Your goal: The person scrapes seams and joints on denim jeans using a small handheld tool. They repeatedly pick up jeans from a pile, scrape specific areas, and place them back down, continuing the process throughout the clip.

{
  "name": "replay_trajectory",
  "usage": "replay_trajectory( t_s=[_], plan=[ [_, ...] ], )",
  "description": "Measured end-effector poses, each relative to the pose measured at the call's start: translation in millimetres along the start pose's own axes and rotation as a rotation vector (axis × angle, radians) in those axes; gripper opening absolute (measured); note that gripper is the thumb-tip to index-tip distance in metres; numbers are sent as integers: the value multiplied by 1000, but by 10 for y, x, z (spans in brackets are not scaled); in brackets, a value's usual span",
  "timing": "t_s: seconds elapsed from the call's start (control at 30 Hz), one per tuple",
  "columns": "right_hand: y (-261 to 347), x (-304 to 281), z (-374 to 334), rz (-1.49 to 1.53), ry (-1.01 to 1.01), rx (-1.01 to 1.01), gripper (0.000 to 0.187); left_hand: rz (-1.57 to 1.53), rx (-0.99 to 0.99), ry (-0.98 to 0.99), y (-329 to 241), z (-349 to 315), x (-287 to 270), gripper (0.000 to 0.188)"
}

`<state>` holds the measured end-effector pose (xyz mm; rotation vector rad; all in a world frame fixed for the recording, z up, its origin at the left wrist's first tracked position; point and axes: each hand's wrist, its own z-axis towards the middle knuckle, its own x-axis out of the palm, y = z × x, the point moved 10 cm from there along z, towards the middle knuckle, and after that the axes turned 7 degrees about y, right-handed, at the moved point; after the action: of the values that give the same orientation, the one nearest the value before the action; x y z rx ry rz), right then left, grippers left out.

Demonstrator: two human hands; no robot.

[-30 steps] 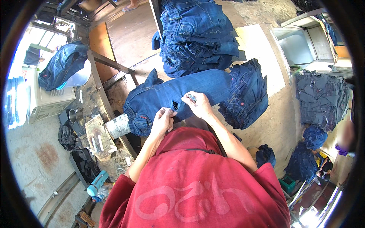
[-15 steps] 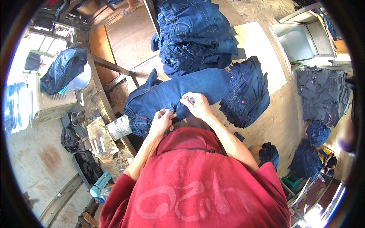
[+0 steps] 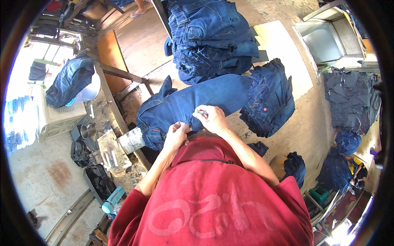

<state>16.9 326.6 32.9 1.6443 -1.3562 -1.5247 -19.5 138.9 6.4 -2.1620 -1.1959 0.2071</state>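
A pair of blue jeans [image 3: 197,94] lies stretched sideways in front of me, pulled over a pale, worn cylinder [image 3: 132,140] that sticks out at its left end. My left hand [image 3: 176,134] is closed in a pinch on the denim along the near edge. Just to its right, my right hand [image 3: 214,121] is closed around a small grey metallic tool [image 3: 201,112]; its exact kind is mostly hidden by the fingers. Between the two hands shows a small dark fold of cloth. Beyond the right end, bunched denim [image 3: 269,98] with a small red round mark hangs down.
A tall pile of jeans [image 3: 209,37] stands just beyond. Left are a worktable with a metal cup [image 3: 87,131], a white box-shaped appliance [image 3: 61,119] and a blue bottle [image 3: 113,200]. Dark garments [image 3: 353,98] are stacked at right. A person's foot [image 3: 137,13] shows at the top.
My right hand has shifted slightly left and down, closer to my left hand. The view has moved a little; the jeans lie in much the same place.
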Motion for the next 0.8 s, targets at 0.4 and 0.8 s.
replay_trajectory(
  t_s=[0.4, 0.8],
  plan=[
    [-1224, -1097, -624, 335, -590, 354, 41, 824, 643, -571, -925, -441, -863, 34],
    [-3684, -1226, -627, 979, -1028, 951, 20, 624, 543, -633, -1035, 443, -1714, 43]
  ],
)
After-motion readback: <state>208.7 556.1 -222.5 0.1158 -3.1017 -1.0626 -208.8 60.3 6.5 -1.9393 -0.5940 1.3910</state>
